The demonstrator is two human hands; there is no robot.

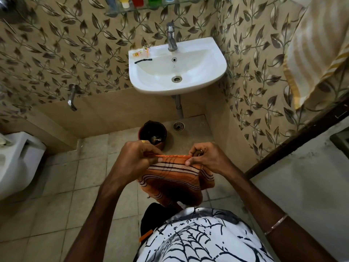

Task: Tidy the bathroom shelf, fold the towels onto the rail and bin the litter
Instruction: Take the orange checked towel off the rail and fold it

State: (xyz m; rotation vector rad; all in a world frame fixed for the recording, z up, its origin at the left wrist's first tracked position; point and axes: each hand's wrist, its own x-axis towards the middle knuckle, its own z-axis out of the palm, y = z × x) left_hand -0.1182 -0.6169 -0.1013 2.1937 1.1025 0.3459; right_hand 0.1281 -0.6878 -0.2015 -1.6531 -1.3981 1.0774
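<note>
I hold an orange towel (175,178) with white and dark stripes in front of my body, folded and hanging down. My left hand (137,156) pinches its top edge at the left corner, my right hand (205,156) pinches the right corner. A cream and yellow striped towel (311,57) hangs at the upper right. Small orange wrappers (141,52) and a black strip (143,61) lie on the left rim of the white sink (207,72). A brown bin (153,134) with litter inside stands on the floor just beyond my left hand. The glass shelf (136,8) holds coloured bottles.
A tap (171,37) rises at the back of the sink. A white toilet (17,159) stands at the left, with a wall spout (71,100) nearby. A floor drain (178,126) sits beside the bin. A dark door frame (294,140) runs along the right.
</note>
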